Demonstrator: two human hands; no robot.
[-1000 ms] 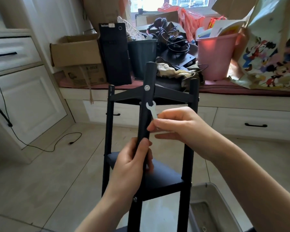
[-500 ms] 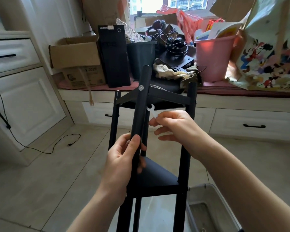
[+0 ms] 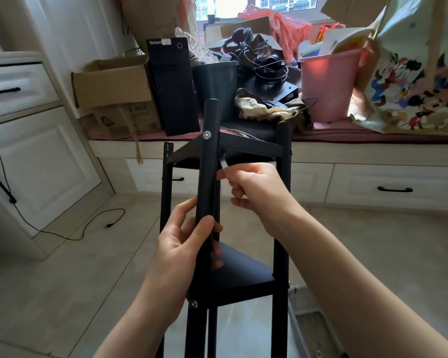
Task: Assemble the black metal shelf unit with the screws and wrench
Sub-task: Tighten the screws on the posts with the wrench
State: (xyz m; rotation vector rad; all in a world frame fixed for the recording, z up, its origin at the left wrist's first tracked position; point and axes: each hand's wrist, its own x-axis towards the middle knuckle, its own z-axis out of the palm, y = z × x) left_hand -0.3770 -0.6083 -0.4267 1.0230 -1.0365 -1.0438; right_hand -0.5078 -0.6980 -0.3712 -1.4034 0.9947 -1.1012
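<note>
A person's left hand (image 3: 183, 248) grips the near post of an upright black metal shelf unit (image 3: 233, 276), while the right hand (image 3: 254, 188) pinches a small silver flat wrench (image 3: 223, 162) just behind that post, under the top shelf.

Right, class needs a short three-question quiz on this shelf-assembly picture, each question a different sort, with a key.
1. True or false: the left hand grips the shelf's front post.
2. The right hand pinches the: A) wrench B) hammer C) cable
3. Fill in: a silver ___ shows on the post at the top shelf.

Key: 1 true; 2 A; 3 screw.
</note>
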